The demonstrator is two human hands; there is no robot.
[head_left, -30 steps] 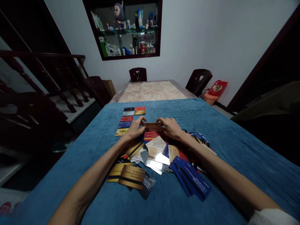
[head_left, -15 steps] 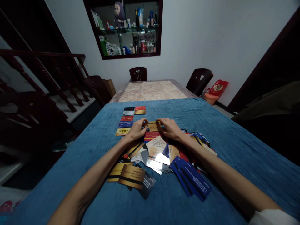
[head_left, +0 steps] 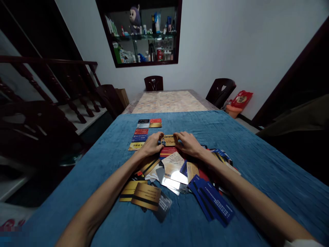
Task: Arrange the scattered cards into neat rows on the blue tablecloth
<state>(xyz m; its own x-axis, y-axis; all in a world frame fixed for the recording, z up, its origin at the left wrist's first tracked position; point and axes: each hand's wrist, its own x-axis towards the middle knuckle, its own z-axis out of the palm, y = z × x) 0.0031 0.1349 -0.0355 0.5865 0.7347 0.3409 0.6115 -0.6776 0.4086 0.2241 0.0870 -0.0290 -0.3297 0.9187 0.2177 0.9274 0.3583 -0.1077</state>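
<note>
A gold card (head_left: 168,140) with "VIP" printed on it is pinched at its two short ends, my left hand (head_left: 151,145) on its left end and my right hand (head_left: 189,143) on its right end. The card faces up, low over the blue cloth (head_left: 246,154). Under and behind my hands lies a loose heap of cards (head_left: 177,171): gold, blue, red, black and shiny ones. To the left of the held card, several cards (head_left: 141,133) lie in neat rows.
Beyond the blue cloth the table's patterned top (head_left: 167,102) shows. Dark chairs (head_left: 153,83) stand at the far end and at the right (head_left: 221,91). A stair railing (head_left: 51,85) runs along the left. A wall cabinet (head_left: 144,32) holds bottles.
The gold card has been turned from its plain side to its printed "VIP" face and lowered a little toward the cloth. Both hands stayed on its ends.
</note>
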